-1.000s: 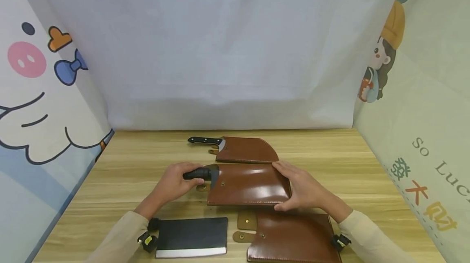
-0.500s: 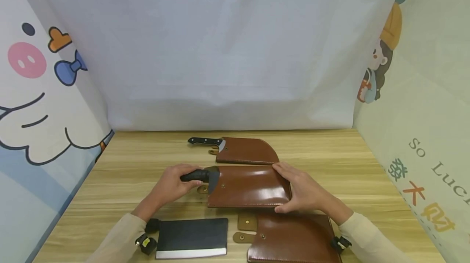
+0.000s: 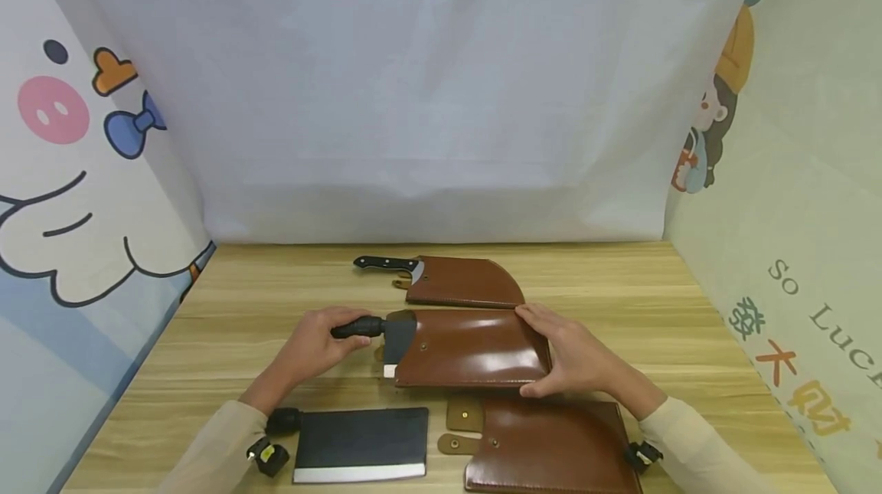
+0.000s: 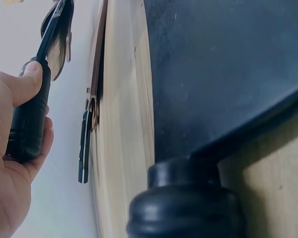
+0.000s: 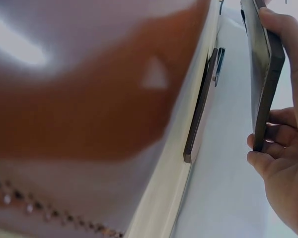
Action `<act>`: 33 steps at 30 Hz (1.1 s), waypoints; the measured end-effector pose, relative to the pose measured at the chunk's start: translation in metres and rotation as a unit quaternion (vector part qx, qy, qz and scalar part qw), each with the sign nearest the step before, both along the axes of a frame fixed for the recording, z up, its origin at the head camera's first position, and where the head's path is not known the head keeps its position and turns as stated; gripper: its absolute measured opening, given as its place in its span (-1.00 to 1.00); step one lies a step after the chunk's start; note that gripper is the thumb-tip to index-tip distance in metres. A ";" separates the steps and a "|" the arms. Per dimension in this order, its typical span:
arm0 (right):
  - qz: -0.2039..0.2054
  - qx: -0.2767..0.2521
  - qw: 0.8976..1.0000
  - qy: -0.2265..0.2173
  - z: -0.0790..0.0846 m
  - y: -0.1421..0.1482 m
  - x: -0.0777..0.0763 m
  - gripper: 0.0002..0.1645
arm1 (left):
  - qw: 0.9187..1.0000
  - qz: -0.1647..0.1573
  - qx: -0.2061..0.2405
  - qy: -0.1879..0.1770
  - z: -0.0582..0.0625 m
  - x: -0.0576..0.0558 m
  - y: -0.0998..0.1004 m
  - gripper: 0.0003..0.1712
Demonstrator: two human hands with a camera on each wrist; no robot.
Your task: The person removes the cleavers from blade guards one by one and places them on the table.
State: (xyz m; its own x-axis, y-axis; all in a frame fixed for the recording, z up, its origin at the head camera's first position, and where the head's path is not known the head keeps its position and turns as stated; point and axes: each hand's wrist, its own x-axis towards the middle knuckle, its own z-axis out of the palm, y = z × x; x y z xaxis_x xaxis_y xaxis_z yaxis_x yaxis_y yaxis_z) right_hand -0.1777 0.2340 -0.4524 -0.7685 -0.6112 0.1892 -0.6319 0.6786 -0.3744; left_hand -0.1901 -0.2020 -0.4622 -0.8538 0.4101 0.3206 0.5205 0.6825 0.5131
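Black-handled cleaver (image 3: 400, 337), one: blade partly inside a brown sheath (image 3: 475, 348), a strip bare at the mouth — both held above the desk (image 3: 620, 279), at mid-scene. Long axis: 9 to 3 o'clock. Left hand (image 3: 317, 345): fingers curled round the handle; sheath at its 3 o'clock, this hand nearer the mouth. Right hand (image 3: 572, 352): fingers gripping the sheath's far end. Also listed, from the sheath — sheathed knife (image 3: 465, 281), 12 o'clock; second cleaver (image 3: 361, 440), 7 o'clock; second sheath (image 3: 551, 444), 5 o'clock.
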 end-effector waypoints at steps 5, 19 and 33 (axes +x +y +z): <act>-0.009 0.001 1.000 -0.010 0.002 0.003 0.000 0.47 | 1.000 0.007 0.016 -0.004 -0.001 0.000 -0.006 -0.50; -0.010 0.000 1.000 -0.013 0.002 0.010 0.000 0.45 | 0.999 0.021 0.023 -0.013 -0.003 -0.001 -0.020 -0.48; -0.010 -0.011 1.000 0.001 -0.005 0.021 -0.004 0.43 | 0.999 0.027 0.022 0.007 -0.004 -0.001 -0.034 -0.50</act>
State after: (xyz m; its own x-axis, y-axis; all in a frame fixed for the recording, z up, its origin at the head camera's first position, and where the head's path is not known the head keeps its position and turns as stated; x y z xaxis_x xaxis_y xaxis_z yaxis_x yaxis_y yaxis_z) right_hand -0.1814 0.2547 -0.4570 -0.7798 -0.5917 0.2042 -0.6194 0.6825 -0.3879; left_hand -0.1907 -0.2357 -0.4664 -0.8694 0.3488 0.3499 0.4911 0.6874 0.5351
